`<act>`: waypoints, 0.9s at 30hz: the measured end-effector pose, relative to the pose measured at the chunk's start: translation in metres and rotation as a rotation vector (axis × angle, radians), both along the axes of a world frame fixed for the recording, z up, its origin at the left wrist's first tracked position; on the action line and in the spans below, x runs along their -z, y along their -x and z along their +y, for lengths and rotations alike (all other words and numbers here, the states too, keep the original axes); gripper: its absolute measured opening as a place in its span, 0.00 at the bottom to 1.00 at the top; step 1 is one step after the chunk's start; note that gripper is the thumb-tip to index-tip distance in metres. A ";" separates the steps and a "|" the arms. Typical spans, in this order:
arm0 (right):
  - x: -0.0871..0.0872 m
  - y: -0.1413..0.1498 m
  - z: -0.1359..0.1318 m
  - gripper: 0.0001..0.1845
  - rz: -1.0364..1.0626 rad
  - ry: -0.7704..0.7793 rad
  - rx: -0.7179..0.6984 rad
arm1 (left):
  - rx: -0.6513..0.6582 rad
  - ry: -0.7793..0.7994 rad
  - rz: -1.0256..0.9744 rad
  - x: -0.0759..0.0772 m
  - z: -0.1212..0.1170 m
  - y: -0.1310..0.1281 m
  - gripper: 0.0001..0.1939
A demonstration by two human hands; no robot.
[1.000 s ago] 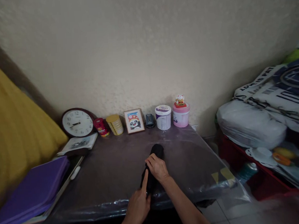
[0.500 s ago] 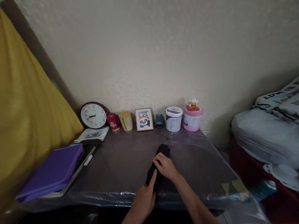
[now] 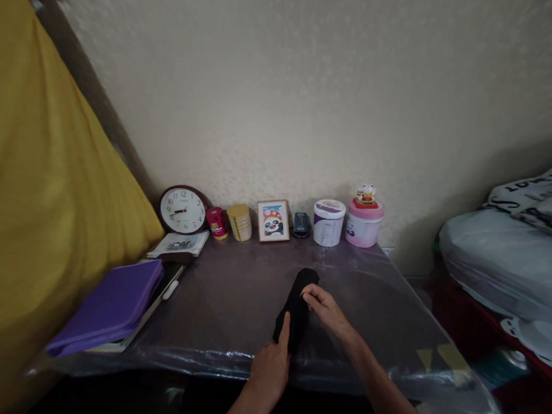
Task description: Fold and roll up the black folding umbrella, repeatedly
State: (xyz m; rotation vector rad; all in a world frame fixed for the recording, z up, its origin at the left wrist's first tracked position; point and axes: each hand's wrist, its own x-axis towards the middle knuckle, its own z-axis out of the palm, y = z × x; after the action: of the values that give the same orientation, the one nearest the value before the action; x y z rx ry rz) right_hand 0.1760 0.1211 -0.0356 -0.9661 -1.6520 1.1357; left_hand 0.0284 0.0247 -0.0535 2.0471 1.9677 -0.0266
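A long, narrow black item of soft-looking cloth lies slantwise on the table, its far end rounded; I cannot tell its exact kind. My left hand grips the near end, the index finger stretched along the top and the other fingers curled at the side. Over the item's right edge, my right hand is closed in a pinch, thumb against fingertips. Something small and thin may be between those fingertips, too small to make out.
A clock, a red can, a yellow container, a framed panda picture and two tubs line the wall. A purple folder lies at left. Clear plastic sheeting covers the table edge. Bagged bedding sits at right.
My right hand has shifted from lying across the black item to its right edge, in a pinch. My left hand stays on the near end. The view has turned slightly left.
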 end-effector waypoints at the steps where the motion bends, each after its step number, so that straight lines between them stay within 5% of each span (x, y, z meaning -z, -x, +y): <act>1: 0.000 0.001 0.000 0.12 -0.013 -0.003 -0.016 | -0.006 0.003 0.010 0.000 0.000 -0.001 0.35; 12: -0.013 0.013 0.021 0.11 -0.419 -0.252 -0.207 | -0.032 0.000 0.102 -0.007 -0.003 -0.013 0.38; 27: -0.001 0.029 0.020 0.04 -0.714 -0.331 -0.009 | 0.003 0.001 0.028 -0.004 -0.002 -0.008 0.34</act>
State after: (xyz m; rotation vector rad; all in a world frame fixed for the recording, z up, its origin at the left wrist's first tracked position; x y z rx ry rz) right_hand 0.1471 0.1414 -0.0350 -1.2178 -2.3141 0.4980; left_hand 0.0365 0.0230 -0.0493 2.0595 1.9809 -0.0569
